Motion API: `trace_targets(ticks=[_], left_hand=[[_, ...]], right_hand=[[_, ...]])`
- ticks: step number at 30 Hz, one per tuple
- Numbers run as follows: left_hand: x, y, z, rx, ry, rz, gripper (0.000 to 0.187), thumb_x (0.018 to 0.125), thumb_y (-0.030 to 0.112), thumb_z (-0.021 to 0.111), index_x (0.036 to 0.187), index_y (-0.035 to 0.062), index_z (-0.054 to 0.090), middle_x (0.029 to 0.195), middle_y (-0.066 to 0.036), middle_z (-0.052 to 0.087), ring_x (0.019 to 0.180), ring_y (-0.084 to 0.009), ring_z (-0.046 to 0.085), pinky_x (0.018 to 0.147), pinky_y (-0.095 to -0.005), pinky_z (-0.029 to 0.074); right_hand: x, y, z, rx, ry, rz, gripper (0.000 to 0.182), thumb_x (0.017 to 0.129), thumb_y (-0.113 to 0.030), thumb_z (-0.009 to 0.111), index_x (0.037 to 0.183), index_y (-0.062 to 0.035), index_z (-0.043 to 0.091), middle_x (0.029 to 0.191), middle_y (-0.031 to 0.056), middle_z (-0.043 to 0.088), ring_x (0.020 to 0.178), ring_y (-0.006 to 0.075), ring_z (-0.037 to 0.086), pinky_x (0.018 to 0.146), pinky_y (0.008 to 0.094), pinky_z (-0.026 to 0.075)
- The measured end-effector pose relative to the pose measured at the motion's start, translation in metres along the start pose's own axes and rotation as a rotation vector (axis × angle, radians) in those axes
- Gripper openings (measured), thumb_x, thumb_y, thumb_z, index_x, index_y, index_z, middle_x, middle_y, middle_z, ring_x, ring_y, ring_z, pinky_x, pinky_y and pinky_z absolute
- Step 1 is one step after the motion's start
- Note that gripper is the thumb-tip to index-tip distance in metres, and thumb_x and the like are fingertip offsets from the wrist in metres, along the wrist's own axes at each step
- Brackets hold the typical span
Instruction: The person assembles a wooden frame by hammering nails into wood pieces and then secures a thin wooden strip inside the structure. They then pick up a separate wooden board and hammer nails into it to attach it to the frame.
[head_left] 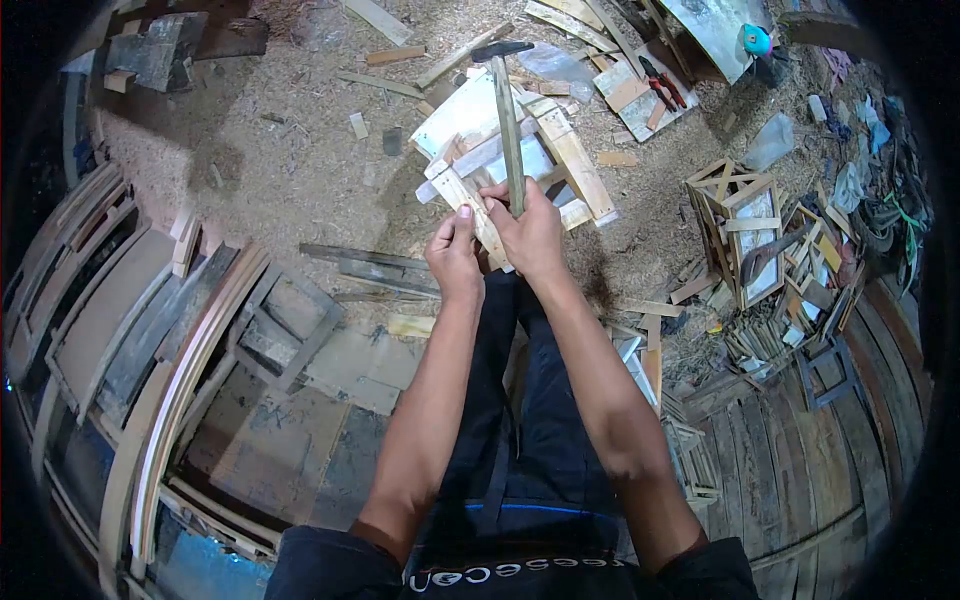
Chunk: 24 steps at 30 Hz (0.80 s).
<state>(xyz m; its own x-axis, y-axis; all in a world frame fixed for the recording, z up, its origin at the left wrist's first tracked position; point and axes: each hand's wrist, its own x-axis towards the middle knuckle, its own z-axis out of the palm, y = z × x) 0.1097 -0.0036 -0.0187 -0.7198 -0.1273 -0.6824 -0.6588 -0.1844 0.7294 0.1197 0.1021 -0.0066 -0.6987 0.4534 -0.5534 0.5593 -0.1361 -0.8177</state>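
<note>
A hammer (508, 120) with a dark metal head and a wooden handle stands out from my right hand (530, 228), whose fingers are wrapped round the lower handle. Just left of it, my left hand (456, 256) is closed at the near end of a pale wooden strip (466, 205), thumb on top. That strip is part of a small wooden frame (575, 160) in front of my legs, with a white panel (470, 110) at its far side. The fingers of both hands nearly meet over the strip.
Pliers with red handles (662, 85) lie on a board at the upper right. A slatted wooden crate (740, 230) stands to the right beside scrap wood. Long curved boards (200, 370) lean at the left. Dark planks (370, 265) lie left of my hands.
</note>
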Motion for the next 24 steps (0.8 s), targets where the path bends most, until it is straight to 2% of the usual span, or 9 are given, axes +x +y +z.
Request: trace_targets(ticks=[12, 24], left_hand=[[0.001, -0.001, -0.001, 0.021, 0.004, -0.029, 0.022, 0.096, 0.021, 0.066, 0.097, -0.0010, 0.070, 0.082, 0.000, 0.065, 0.069, -0.0039, 0.055, 0.060, -0.0202, 0.045], [-0.003, 0.003, 0.004, -0.009, 0.014, -0.022, 0.023, 0.097, 0.021, 0.065, 0.102, -0.0017, 0.067, 0.091, -0.002, 0.067, 0.076, -0.0062, 0.059, 0.066, -0.0211, 0.049]], right_hand=[[0.000, 0.004, 0.003, 0.038, 0.012, 0.004, 0.018, 0.086, -0.011, 0.067, 0.097, 0.0006, 0.059, 0.093, 0.0150, 0.073, 0.088, 0.0297, 0.072, 0.077, 0.0383, 0.054], [-0.002, -0.004, -0.002, -0.039, 0.002, -0.006, 0.020, 0.086, -0.013, 0.068, 0.098, 0.0005, 0.059, 0.092, 0.0152, 0.073, 0.086, 0.0303, 0.071, 0.075, 0.0386, 0.054]])
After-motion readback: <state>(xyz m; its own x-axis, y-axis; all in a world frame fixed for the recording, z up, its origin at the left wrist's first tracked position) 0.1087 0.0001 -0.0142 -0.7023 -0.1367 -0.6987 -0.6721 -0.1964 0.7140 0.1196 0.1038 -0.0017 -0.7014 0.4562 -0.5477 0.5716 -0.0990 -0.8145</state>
